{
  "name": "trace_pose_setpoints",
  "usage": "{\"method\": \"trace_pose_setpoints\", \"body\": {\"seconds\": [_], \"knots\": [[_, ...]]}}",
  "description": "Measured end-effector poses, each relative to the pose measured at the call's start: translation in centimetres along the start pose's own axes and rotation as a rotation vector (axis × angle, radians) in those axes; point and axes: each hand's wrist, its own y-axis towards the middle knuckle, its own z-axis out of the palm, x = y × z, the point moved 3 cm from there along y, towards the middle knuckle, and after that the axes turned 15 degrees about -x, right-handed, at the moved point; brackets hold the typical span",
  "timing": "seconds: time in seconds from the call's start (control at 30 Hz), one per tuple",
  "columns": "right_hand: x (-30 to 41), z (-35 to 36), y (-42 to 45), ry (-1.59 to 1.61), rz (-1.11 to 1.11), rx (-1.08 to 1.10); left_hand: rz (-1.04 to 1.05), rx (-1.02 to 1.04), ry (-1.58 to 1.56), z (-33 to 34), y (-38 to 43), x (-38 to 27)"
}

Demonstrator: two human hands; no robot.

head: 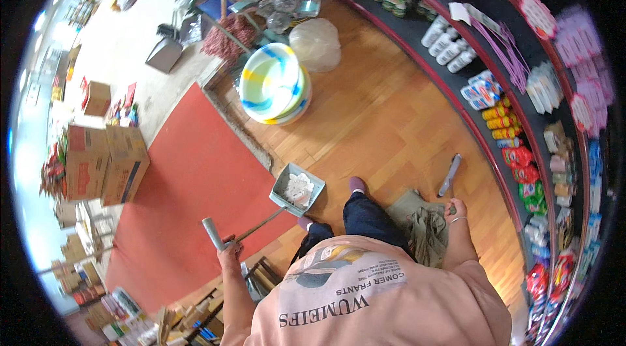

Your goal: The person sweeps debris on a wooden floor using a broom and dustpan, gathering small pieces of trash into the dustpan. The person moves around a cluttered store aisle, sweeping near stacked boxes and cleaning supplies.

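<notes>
My left hand [230, 249] grips the grey handle [212, 233] of a long-handled dustpan. Its light blue-grey pan [280, 188] rests at the border of the red carpet and the wood floor, with pale grey-white debris [299, 190] inside. On the right, my right hand [456, 210] is closed around a thin handle that leads to a narrow grey-blue bar, perhaps a broom head [449, 175], over the wood floor. An olive-green cloth [424, 228] lies or hangs between that hand and my legs; which of these cannot be told.
Stacked multicoloured plastic basins [271, 84] stand ahead, near mops [229, 40] and a clear plastic bag [315, 45]. Stocked shelves [469, 106] curve along the right. Cardboard boxes [124, 165] stand at the left carpet edge [195, 170]. More goods lie lower left.
</notes>
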Motion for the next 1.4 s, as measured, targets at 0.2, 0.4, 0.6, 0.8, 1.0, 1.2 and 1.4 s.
{"method": "trace_pose_setpoints", "body": {"seconds": [0.2, 0.4, 0.6, 0.8, 1.0, 1.2, 1.4], "knots": [[-1.8, 11.0, -5.4, -0.416, -0.259, 0.062, -0.047, -0.167, -0.034, 0.7, -3.9, 1.6], [-5.5, 17.5, -7.2, -0.619, -0.532, 0.307, -0.021, -0.148, -0.168, -0.3, -5.0, 4.3], [-8.5, 19.1, -11.1, -1.313, -0.870, 0.554, -0.050, -0.276, -0.165, 0.0, -6.6, 4.8], [-8.6, 20.2, -19.3, -1.547, -0.924, 0.802, -0.062, -0.275, -0.317, 0.1, -6.8, 6.7], [-11.1, 21.2, -29.5, -1.500, -0.702, 0.978, 0.051, -0.233, -0.231, -0.5, -6.1, 8.3], [-14.4, 32.6, -34.0, -1.382, -0.892, 1.116, 0.039, -0.339, -0.231, -0.2, -5.5, 6.3], [-16.2, 49.0, -39.4, -1.312, -1.125, 1.227, -0.077, -0.434, -0.222, -0.6, -5.1, 7.2]]}}
